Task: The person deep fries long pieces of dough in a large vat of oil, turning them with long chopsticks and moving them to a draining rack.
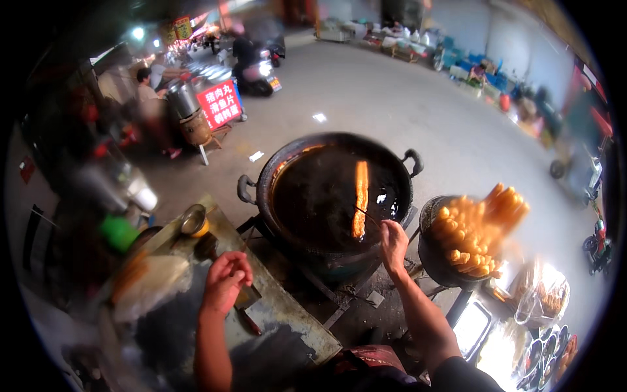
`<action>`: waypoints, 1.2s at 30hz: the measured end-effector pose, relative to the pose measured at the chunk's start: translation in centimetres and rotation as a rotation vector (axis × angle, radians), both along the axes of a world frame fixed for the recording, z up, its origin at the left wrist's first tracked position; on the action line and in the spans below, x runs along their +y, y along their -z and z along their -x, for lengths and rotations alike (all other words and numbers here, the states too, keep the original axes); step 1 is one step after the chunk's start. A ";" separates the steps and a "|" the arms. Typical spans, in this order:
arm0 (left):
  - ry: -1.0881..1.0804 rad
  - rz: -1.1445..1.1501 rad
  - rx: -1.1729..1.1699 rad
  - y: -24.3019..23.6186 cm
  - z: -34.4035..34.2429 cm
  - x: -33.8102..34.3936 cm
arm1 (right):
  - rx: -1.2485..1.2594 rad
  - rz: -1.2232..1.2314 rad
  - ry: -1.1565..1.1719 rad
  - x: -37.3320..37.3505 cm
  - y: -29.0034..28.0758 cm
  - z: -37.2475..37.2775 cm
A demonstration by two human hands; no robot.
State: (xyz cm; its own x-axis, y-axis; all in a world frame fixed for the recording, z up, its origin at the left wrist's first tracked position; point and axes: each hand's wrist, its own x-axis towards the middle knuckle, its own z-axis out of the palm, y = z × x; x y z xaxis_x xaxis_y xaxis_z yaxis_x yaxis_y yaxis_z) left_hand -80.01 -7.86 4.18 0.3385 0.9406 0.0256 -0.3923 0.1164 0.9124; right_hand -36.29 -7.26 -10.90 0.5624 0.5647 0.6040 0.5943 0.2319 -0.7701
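My right hand is closed on a thin dark stick at the near right rim of a big black wok. The far end of the stick touches a long golden fried dough stick, which floats in the dark oil. That wok has two loop handles and sits on a metal stand. Over the worktable, my left hand hangs with loosely curled fingers, somewhat apart, and nothing shows in it. Beneath that hand lie a scraper-like metal blade and a tool with a dark red handle.
Right of the wok, a dark round container is heaped with fried dough sticks. Plastic bags lie nearer me. A metal bowl rests on the worktable. Beyond are a red sign, a scooter and people.
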 end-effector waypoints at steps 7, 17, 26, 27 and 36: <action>-0.047 -0.068 0.045 1.4 -8.9 4.0 | 0.132 0.041 -0.032 -0.5 -0.2 -0.8; -0.018 0.004 0.224 5.8 -20.7 10.6 | 0.285 0.085 -0.059 -1.3 -0.8 -2.4; -0.046 -0.071 0.300 11.5 -25.6 13.3 | 0.390 0.033 -0.093 -0.1 -2.2 -3.0; -0.048 -0.080 0.299 12.1 -25.9 13.6 | 0.390 0.018 -0.088 0.1 -2.0 -3.3; -0.036 -0.070 0.310 13.4 -27.3 15.2 | 0.493 0.015 -0.102 2.3 -0.1 -5.0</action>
State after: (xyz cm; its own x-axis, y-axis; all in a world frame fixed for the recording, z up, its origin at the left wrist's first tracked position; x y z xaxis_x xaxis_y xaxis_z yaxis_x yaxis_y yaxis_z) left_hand -52.67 7.33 -9.23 0.3064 0.9519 -0.0086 -0.0975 0.0403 0.9944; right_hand -31.31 -5.00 -10.85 0.7205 0.6382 0.2714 0.1338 0.2561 -0.9573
